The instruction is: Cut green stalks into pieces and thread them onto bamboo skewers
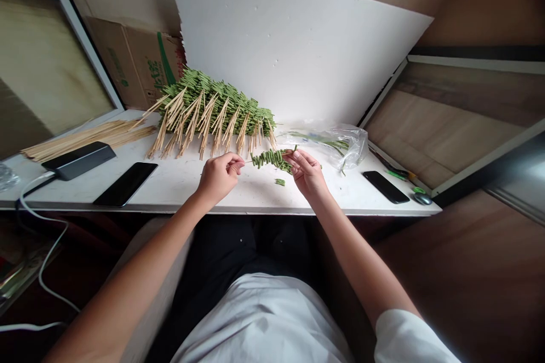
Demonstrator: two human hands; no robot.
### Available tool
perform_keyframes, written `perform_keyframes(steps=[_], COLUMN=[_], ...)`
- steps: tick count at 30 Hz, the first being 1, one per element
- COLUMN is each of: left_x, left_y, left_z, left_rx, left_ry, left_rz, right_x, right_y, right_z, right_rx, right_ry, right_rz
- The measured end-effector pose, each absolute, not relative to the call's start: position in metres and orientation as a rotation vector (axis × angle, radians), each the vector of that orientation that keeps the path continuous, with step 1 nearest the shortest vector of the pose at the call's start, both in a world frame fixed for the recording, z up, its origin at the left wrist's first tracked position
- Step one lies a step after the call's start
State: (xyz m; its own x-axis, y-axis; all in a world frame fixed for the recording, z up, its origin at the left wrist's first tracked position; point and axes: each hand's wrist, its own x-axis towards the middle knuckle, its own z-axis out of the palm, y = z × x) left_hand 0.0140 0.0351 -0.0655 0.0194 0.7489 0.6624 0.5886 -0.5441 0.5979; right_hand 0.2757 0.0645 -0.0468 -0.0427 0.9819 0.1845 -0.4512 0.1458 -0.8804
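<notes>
My left hand (220, 177) pinches the bare end of a thin wooden skewer above the table's front part. Short green stem pieces (266, 158) are threaded crosswise in a row along that skewer. At its other end my right hand (307, 171) is closed, with a green piece between thumb and fingertips. More green pieces lie partly hidden behind the right fingers. A small cluster of cut pieces (280, 182) rests on the white table (255, 198) between the hands. Behind them stands a large pile of filled green skewers (217, 102), their bare wooden ends pointing forward.
Loose bare skewers (93, 136) lie at the left, near a black device (80, 160) with a white cable and a phone (126, 184). To the right are a clear plastic bag (355, 144) with long green stems, another phone (385, 187) and a mouse-like object (422, 198).
</notes>
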Motion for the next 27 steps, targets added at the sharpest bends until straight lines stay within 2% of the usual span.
perform_keyframes(steps=[21,27], left_x=[0.0147,0.0128], left_y=[0.0279,0.0312], left_z=[-0.0579,-0.0605], left_rx=[2.272,2.243], left_ry=[1.533,1.492], left_rz=[1.536,1.562], right_x=[0.2783,0.2815], right_y=[0.0667,0.068], right_z=[-0.0485,-0.0474], right_rx=[-0.734,-0.682], right_ry=[-1.12,-1.109], right_rz=[1.174,1.288])
